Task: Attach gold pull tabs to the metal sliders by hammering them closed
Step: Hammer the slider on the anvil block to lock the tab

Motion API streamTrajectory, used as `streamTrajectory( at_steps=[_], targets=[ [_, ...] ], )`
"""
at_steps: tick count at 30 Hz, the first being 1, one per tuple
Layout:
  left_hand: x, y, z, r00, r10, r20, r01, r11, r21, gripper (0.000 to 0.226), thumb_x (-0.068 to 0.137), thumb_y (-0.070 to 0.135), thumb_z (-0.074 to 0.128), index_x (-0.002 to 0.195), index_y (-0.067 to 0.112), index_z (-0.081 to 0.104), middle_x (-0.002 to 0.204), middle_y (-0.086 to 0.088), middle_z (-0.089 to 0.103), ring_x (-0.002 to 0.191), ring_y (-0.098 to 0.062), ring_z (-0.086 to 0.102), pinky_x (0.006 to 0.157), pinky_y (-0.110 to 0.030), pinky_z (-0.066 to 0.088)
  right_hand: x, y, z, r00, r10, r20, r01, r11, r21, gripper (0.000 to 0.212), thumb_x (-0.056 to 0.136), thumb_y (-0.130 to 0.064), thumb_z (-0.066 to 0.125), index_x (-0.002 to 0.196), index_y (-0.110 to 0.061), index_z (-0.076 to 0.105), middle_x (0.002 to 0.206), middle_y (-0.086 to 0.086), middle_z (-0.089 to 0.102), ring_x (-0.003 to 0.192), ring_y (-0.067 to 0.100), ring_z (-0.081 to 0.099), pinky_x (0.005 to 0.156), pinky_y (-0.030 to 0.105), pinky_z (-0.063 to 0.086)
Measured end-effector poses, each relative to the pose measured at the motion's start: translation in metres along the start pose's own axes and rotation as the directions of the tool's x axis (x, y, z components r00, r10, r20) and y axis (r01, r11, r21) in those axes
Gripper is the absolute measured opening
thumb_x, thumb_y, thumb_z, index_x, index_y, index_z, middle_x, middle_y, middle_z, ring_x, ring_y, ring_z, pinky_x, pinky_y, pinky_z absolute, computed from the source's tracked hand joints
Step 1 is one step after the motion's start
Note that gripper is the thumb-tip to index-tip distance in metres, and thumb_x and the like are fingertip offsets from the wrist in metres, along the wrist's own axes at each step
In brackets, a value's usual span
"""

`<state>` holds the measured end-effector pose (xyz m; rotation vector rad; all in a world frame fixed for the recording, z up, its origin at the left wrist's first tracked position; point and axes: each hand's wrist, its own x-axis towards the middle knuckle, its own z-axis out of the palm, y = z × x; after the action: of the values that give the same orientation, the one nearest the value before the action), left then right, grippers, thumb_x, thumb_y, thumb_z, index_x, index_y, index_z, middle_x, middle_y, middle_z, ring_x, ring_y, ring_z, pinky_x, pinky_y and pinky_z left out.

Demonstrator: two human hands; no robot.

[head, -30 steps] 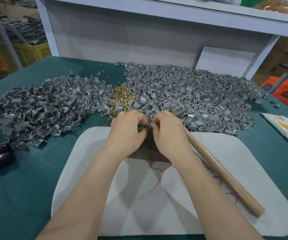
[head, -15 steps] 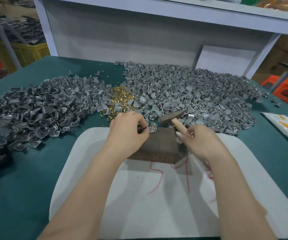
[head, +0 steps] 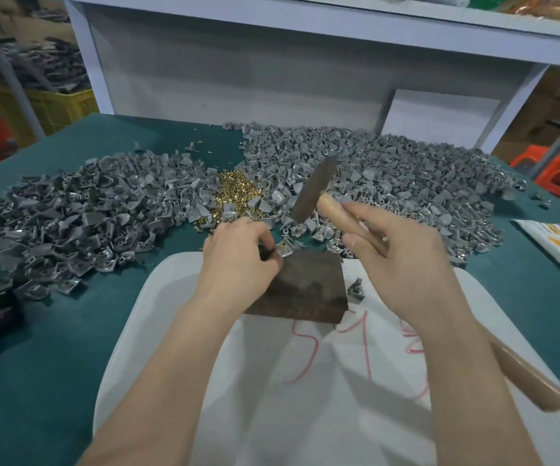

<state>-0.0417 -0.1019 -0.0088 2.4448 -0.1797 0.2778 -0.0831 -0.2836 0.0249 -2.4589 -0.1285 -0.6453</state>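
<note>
The block (head: 309,290) lies on the mat (head: 171,331), pull tabs (head: 235,190) behind (slider heaps (head: 406,169) flanking).

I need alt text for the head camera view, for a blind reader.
The right hand holds a hammer raised over a dark block, where the left hand pinches a small metal part. Heaps of grey parts lie behind.

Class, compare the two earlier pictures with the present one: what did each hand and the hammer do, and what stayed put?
The right hand left the left hand, gripped the hammer lying on the white mat, and raised its head above the dark block. The left hand stayed at the block's far corner, pinching a slider there. The slider heaps and gold pull tabs lay unchanged.
</note>
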Motion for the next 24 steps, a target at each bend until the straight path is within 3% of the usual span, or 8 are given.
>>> streamTrajectory(
  at_steps=[2, 4, 7, 9, 13, 15, 17, 24],
  targets=[
    [0.000, 0.000, 0.000, 1.000, 0.022, -0.008, -0.023, 1.000, -0.016, 0.015, 0.082, 0.022, 0.067, 0.072, 0.023, 0.055, 0.086, 0.006, 0.047, 0.098, -0.025, 0.050, 0.087, -0.039, 0.041, -0.002, -0.004, -0.005, 0.993, -0.061, -0.103, 0.066, 0.997, 0.046, 0.040, 0.089, -0.020, 0.063, 0.127, -0.030, 0.058, 0.108, -0.030, 0.053, 0.097, -0.014, 0.046, 0.080, -0.008, 0.027],
    [-0.001, 0.002, -0.001, 1.000, 0.017, -0.019, -0.018, 0.999, -0.043, 0.016, 0.081, 0.019, 0.068, 0.070, 0.022, 0.057, 0.084, 0.006, 0.048, 0.096, -0.026, 0.053, 0.087, -0.041, 0.043, -0.004, -0.007, -0.008, 0.993, -0.111, -0.035, 0.111, 0.994, 0.017, 0.039, 0.089, -0.020, 0.062, 0.127, -0.030, 0.059, 0.110, -0.035, 0.051, 0.097, -0.017, 0.045, 0.081, -0.008, 0.028],
    [-0.001, 0.004, -0.003, 1.000, -0.003, -0.017, 0.002, 1.000, -0.017, 0.015, 0.079, 0.019, 0.070, 0.071, 0.023, 0.058, 0.085, 0.005, 0.048, 0.095, -0.026, 0.053, 0.088, -0.043, 0.043, -0.008, -0.009, -0.002, 0.978, -0.028, 0.207, 0.055, 0.991, -0.123, 0.039, 0.090, -0.027, 0.060, 0.126, -0.042, 0.056, 0.113, -0.018, 0.066, 0.095, 0.004, 0.060, 0.086, 0.020, 0.045],
    [-0.002, 0.005, -0.002, 0.999, 0.021, -0.031, -0.022, 1.000, -0.015, 0.013, 0.080, 0.019, 0.069, 0.071, 0.020, 0.060, 0.084, 0.003, 0.049, 0.093, -0.028, 0.053, 0.087, -0.044, 0.044, -0.008, -0.013, -0.001, 0.994, -0.031, 0.104, 0.047, 0.987, -0.155, 0.040, 0.089, -0.027, 0.060, 0.124, -0.045, 0.056, 0.111, -0.014, 0.068, 0.099, 0.015, 0.062, 0.088, 0.028, 0.048],
    [-0.002, 0.006, 0.000, 0.999, 0.010, -0.049, -0.012, 0.999, -0.037, 0.016, 0.081, 0.017, 0.068, 0.067, 0.019, 0.062, 0.075, 0.007, 0.051, 0.088, -0.026, 0.057, 0.086, -0.044, 0.047, -0.008, -0.017, -0.009, 0.980, -0.116, -0.161, 0.120, 0.993, 0.019, 0.042, 0.089, -0.024, 0.060, 0.128, -0.039, 0.055, 0.097, -0.037, 0.055, 0.087, -0.012, 0.057, 0.079, -0.002, 0.036],
    [-0.001, 0.004, 0.000, 0.999, 0.008, -0.052, -0.010, 0.999, -0.041, 0.010, 0.080, 0.018, 0.069, 0.071, 0.017, 0.065, 0.080, 0.004, 0.055, 0.091, -0.028, 0.056, 0.087, -0.044, 0.045, -0.008, -0.019, -0.006, 0.996, -0.087, 0.031, 0.088, 0.996, -0.028, 0.041, 0.089, -0.028, 0.057, 0.126, -0.045, 0.054, 0.094, -0.037, 0.059, 0.088, -0.012, 0.058, 0.082, 0.005, 0.043],
    [0.000, 0.002, 0.001, 0.998, 0.016, -0.056, -0.019, 0.998, -0.052, 0.006, 0.078, 0.018, 0.071, 0.074, 0.014, 0.067, 0.088, -0.002, 0.058, 0.094, -0.030, 0.055, 0.087, -0.045, 0.044, -0.012, -0.020, 0.001, 0.976, -0.002, 0.219, 0.036, 0.987, -0.155, 0.040, 0.089, -0.030, 0.058, 0.124, -0.048, 0.053, 0.104, -0.018, 0.068, 0.095, 0.010, 0.063, 0.087, 0.028, 0.049],
    [0.000, 0.001, 0.000, 0.998, 0.038, -0.041, -0.039, 0.999, -0.038, 0.010, 0.081, 0.018, 0.067, 0.072, 0.017, 0.064, 0.086, 0.000, 0.055, 0.092, -0.028, 0.055, 0.086, -0.044, 0.045, -0.007, -0.017, 0.002, 0.995, 0.013, -0.095, -0.016, 0.999, -0.033, 0.053, 0.091, -0.016, 0.056, 0.135, -0.043, 0.044, 0.115, -0.008, 0.067, 0.090, 0.014, 0.061, 0.078, 0.015, 0.036]
  ],
)
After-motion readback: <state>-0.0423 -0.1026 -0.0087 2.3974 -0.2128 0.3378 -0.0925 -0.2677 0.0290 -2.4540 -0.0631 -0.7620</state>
